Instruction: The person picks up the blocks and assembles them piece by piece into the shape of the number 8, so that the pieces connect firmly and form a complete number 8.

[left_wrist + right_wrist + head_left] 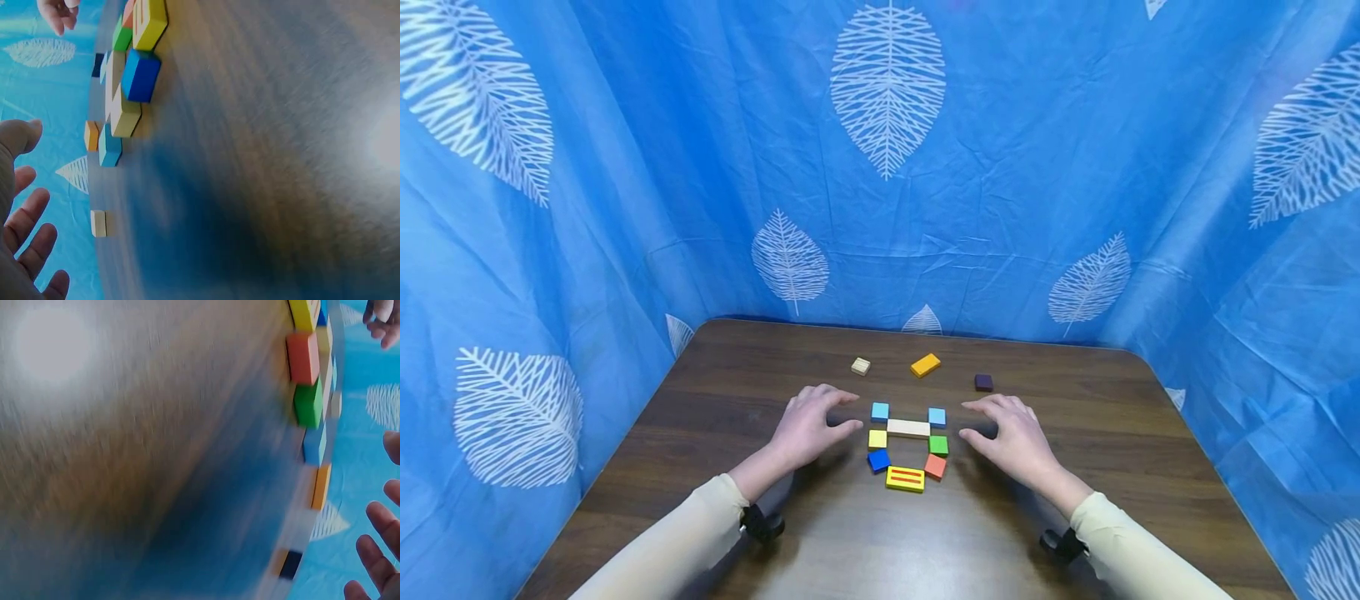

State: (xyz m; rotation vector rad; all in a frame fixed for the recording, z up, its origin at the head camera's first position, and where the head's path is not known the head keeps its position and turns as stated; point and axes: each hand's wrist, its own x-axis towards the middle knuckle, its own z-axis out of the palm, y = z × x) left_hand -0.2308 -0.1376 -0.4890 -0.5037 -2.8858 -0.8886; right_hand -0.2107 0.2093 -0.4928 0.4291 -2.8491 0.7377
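Observation:
Several wooden blocks form a ring on the table between my two hands. At its top corners sit two light blue blocks, with a long cream block between and just below them. A pale yellow block and a dark blue block make the left side; a green block and a red block make the right. A yellow block with red stripes closes the bottom. My left hand hovers left of the ring, fingers spread, holding nothing. On the right, my right hand mirrors it, likewise holding nothing.
Behind the ring lie a small beige block, an orange block and a dark purple block. The brown wooden table ends at a blue curtain with white leaf prints.

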